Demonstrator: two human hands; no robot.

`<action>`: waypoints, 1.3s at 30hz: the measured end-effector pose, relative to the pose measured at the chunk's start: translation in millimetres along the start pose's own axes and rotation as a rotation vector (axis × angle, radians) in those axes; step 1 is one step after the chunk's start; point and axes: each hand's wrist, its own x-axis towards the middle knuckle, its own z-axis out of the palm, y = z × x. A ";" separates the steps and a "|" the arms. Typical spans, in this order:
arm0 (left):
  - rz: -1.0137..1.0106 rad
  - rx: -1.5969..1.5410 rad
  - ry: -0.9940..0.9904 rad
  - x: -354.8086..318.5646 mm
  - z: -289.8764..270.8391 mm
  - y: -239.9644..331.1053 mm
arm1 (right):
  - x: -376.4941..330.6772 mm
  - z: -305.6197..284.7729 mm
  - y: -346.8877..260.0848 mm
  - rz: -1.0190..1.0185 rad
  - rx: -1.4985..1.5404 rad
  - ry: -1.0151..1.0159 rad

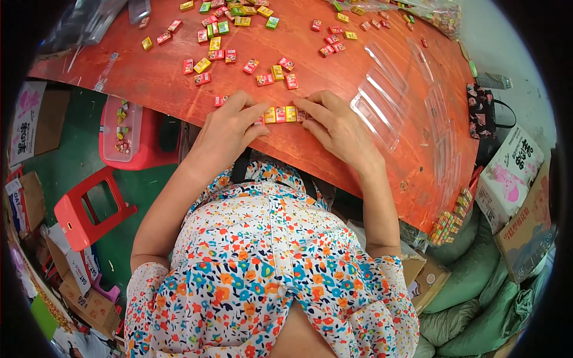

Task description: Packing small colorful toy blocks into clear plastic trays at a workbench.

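Upper centre, the left hand point(228, 126) and right hand point(341, 126) curl inward, fingers clamped on opposite ends of 1 red-and-yellow box row point(280, 114).

The counter point(149, 83) glows orange-red from where I stand, streaked with darker grain. The row of little boxes point(280, 114) alternates yellow and red; the loose boxes point(251, 65) add green. The blouse point(239, 250) is white, scattered with orange, red and blue flowers (quite the loudest thing here). Green floor point(146, 200), red stool point(73, 218), black handbag point(479, 110) with pinkish blooms.
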 end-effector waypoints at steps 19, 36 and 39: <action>-0.001 -0.040 0.092 -8.5 3.3 -1.1 | 1.9 -1.4 3.5 0.110 0.113 0.017; -0.063 -0.141 0.086 -14.1 3.1 -1.1 | 29.8 -4.1 23.5 0.045 -0.093 0.052; -0.032 -0.090 0.094 -11.8 3.1 -3.8 | 7.5 -9.8 16.2 -0.018 -0.077 0.036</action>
